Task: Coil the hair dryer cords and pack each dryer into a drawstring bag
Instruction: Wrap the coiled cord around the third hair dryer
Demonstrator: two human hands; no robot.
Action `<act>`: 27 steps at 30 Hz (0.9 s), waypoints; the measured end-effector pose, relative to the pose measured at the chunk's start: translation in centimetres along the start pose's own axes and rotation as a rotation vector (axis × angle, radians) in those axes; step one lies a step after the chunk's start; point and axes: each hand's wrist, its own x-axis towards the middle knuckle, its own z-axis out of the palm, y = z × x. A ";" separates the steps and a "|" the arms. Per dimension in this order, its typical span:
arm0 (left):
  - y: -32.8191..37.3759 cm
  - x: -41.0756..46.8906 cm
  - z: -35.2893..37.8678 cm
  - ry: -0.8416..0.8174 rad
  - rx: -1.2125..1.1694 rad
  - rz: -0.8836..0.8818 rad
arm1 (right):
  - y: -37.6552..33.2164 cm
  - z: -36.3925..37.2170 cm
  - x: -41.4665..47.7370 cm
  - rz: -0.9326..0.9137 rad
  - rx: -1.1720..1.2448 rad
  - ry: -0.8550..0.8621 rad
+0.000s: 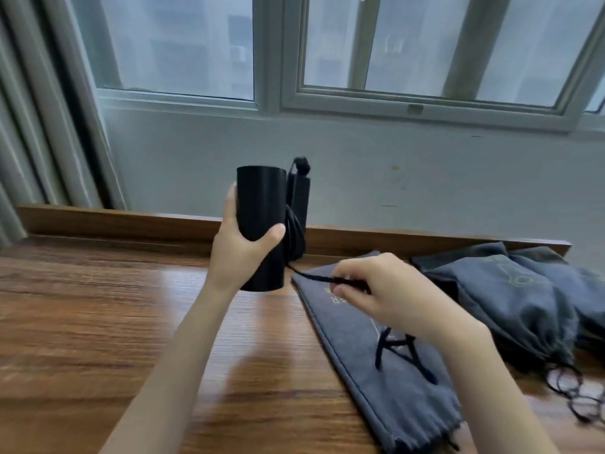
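1. Forearms reach in from the bottom edge. The left hand (244, 253) wraps the barrel of the black hair dryer (262, 204), thumb across its front, and holds it upright above the bench (98, 306).
2. Thumb and fingers of the right hand (386, 290) pinch the loose end of the cord (314, 277) and draw it taut from the coil (294, 237) wound beside the barrel, around what looks like the folded handle (299, 194).
3. To finish the winding well, I judge that light, steady tension matters: lay each turn next to the one before it, and let the left hand turn the dryer to meet the cord (a slack loop would likely slip off inside the bag). Leave enough tail to tuck in.
4. Under the right hand a flat drawstring bag (376, 388) lies on the bench, seemingly ready for this dryer. Just to its right lie bulkier bags (510, 299), which look filled, with their strings (569, 385) trailing on the wood.
5. Hard to make out:
   - The plug is not visible, perhaps because the right hand closes round it.
   - The barrel hides the far side of the coil, so the number of turns is unclear.
   - The hand covers part of the bag's print.
   - The bag's near end runs blurred to the bottom edge.
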 end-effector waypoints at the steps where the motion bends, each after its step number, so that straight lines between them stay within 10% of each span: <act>1: -0.4 0.2 -0.6 -0.077 0.114 0.027 | 0.3 -0.4 -0.1 0.018 0.009 0.042; 9: -0.2 -0.7 -1.2 -0.803 0.103 -0.050 | 2.5 -2.6 -1.1 0.091 0.177 0.201; 18: 1.4 -1.1 -0.9 -1.102 -0.235 -0.100 | 4.7 -2.6 -1.6 0.172 0.250 0.082; 27: 1.2 -1.4 0.4 -0.399 -0.876 -0.298 | 2.1 2.2 0.7 0.241 -0.013 -0.142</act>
